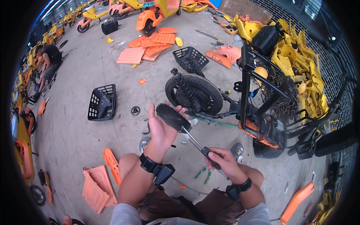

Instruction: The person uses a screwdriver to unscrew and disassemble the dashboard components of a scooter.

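My left hand (160,131) is turned palm up, its fingers curled around a smooth black oblong part (172,117) whose exact kind I cannot make out. In my right hand (227,162) is a screwdriver (194,138) with a dark handle and a long metal shaft. The shaft slants up and left, and its tip meets the near right end of the black part. Just beyond both hands lies a wheel (213,98) with a black tyre, and a coil-spring shock absorber (187,90) stands against it. Green-handled pliers (203,175) lie on the floor between my legs.
A stripped black scooter frame (245,93) stands at the right. Black baskets (102,103) and a sprocket (135,110) lie on the floor. Orange panels (98,187) rest near my left leg. Yellow panels (287,56) are heaped far right. A person (51,60) crouches far left.
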`<state>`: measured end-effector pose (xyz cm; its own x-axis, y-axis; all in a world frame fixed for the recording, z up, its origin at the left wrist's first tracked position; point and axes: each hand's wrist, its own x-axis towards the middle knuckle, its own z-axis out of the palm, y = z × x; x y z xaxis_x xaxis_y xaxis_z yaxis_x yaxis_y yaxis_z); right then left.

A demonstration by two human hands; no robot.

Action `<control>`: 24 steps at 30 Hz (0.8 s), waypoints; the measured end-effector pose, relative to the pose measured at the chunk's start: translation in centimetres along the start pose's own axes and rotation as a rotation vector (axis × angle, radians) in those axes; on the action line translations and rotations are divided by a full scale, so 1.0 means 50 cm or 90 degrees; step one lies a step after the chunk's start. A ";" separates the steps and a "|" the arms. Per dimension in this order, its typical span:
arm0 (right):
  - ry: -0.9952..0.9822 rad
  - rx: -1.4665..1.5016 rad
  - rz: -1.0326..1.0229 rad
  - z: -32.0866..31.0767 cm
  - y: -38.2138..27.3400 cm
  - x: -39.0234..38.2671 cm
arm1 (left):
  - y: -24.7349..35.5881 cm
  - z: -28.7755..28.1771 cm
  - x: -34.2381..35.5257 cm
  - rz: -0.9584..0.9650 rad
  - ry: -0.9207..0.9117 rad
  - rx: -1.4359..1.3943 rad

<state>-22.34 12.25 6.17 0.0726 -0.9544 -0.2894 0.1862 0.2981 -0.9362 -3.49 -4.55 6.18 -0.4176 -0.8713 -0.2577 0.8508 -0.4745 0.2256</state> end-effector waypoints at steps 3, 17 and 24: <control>0.003 0.013 0.026 0.001 0.012 0.003 | -0.013 0.009 0.001 -0.001 0.037 -0.011; 0.049 -0.054 -0.030 0.024 0.060 0.015 | -0.010 -0.002 0.013 0.073 0.081 0.018; 0.060 -0.061 -0.066 0.025 0.071 0.021 | -0.004 0.003 0.007 0.088 0.079 0.014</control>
<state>-20.36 12.31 2.80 -0.0347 -0.9785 -0.2033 0.0936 0.1994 -0.9754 -3.86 -4.80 6.18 -0.2534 -0.9071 -0.3362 0.8896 -0.3550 0.2874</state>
